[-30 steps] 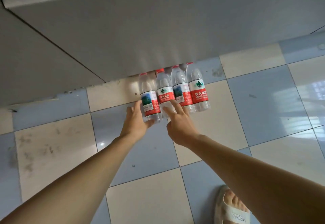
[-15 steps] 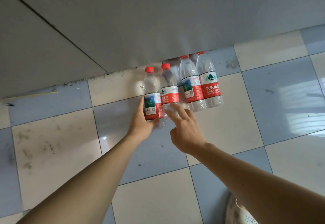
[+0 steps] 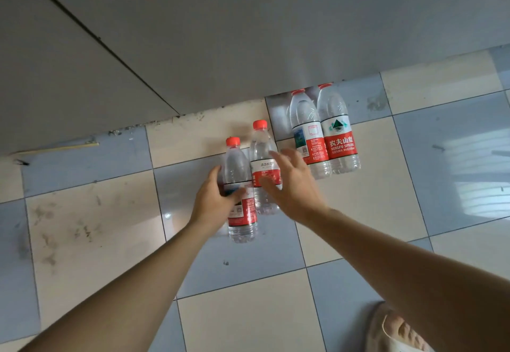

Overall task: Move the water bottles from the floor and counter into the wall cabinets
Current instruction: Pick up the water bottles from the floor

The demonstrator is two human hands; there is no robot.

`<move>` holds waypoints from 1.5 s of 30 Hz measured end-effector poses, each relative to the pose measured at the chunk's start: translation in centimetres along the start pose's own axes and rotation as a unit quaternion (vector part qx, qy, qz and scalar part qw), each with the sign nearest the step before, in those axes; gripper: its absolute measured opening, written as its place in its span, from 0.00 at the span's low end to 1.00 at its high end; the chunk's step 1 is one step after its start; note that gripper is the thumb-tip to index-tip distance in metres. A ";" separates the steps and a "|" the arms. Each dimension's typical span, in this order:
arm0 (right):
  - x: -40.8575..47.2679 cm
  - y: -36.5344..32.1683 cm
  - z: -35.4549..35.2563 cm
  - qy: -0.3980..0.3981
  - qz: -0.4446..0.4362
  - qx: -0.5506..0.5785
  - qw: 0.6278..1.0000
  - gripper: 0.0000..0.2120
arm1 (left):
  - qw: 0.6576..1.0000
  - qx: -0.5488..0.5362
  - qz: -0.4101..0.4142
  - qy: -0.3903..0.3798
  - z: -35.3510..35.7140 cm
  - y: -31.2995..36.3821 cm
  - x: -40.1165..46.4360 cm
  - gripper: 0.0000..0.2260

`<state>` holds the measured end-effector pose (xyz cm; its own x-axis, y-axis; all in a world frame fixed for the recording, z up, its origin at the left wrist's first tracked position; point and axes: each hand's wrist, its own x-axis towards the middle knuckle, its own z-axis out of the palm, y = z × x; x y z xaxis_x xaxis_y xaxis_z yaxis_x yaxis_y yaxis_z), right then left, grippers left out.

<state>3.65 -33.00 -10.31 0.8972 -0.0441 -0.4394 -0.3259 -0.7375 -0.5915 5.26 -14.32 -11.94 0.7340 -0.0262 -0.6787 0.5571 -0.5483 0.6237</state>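
Standing upright on the tiled floor (image 3: 358, 208), four water bottles with red caps and red labels waited near the foot of the grey base cabinet (image 3: 248, 34). The nearest bottle (image 3: 241, 205) was already in the left hand (image 3: 214, 202), whose thumb and fingers curled round its label at mid-body, so this grip was closed on the bottle. Its long axis ran from 6 o'clock to 12 o'clock in the head view, cap at the far end, and I could not tell if its base touched the floor.

The second bottle (image 3: 263, 169) stood just beside it, at about 1 o'clock, long axis the same way. The right hand (image 3: 295, 183) was at the right side of this bottle with fingers spread wide and holding nothing; whether they touched the label was not clear. The bottle lay at about 10 o'clock from the palm, so I judged this hand the nearer one for taking it by closing round the middle.

The remaining two bottles (image 3: 323, 136) stood together at 2 o'clock, close to the cabinet. A foot in a pale slipper (image 3: 397, 332) showed at 5 o'clock.
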 end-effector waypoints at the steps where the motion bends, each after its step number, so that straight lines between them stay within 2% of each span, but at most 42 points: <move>1: 1.1 -0.2 0.0 0.003 0.016 0.003 1.000 0.32 | 1.000 0.004 0.009 0.007 -0.1 0.6 0.7 0.35; 5: 4.7 -0.9 0.4 -0.005 0.089 0.050 0.995 0.35 | 0.999 0.022 0.019 0.024 0.1 2.5 2.9 0.35; 13: 6.9 -1.9 1.9 -0.011 0.187 0.098 0.977 0.34 | 1.000 0.008 -0.020 0.020 0.0 2.8 4.4 0.39; 15: 6.6 -1.8 1.7 -0.001 0.191 0.111 0.975 0.32 | 0.999 -0.005 -0.027 0.018 -0.3 2.9 4.2 0.36; 17: 6.0 -1.7 1.2 0.012 0.193 0.144 0.971 0.31 | 0.999 -0.018 -0.022 0.021 -0.6 3.1 3.6 0.29; 19: 5.0 -1.9 0.6 0.022 0.185 0.173 0.967 0.30 | 0.999 -0.025 0.002 0.021 -1.1 3.4 2.8 0.20; 21: 3.8 -2.3 -0.2 0.026 0.167 0.194 0.966 0.33 | 0.999 -0.011 0.031 0.021 -1.8 4.0 1.7 0.16; 27: 0.0 -4.0 -3.0 0.065 0.082 0.198 0.975 0.33 | 0.990 0.035 0.131 0.046 -3.3 6.6 -2.3 0.29; 33: -4.3 -3.5 -3.6 0.068 0.040 0.171 0.982 0.29 | 0.978 0.049 0.192 0.061 -4.0 6.3 -5.7 0.28; 39: -7.3 -2.7 -2.3 0.025 0.006 0.137 0.990 0.31 | 0.965 0.079 0.245 0.054 -3.6 3.4 -8.2 0.26; 42: -7.6 -2.8 -1.8 0.025 -0.002 0.147 0.989 0.31 | 0.969 0.067 0.236 0.036 -3.3 1.4 -9.0 0.26; 45: -7.4 -2.8 -1.5 0.033 -0.005 0.164 0.986 0.33 | 0.979 0.049 0.192 0.035 -2.8 -0.1 -9.4 0.30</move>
<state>-1.59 -31.58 -4.40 0.9150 -0.0904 -0.3933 -0.3859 -0.4811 -0.7872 -0.65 -11.65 -4.52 0.9092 -0.1903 -0.3704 0.1968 -0.5876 0.7849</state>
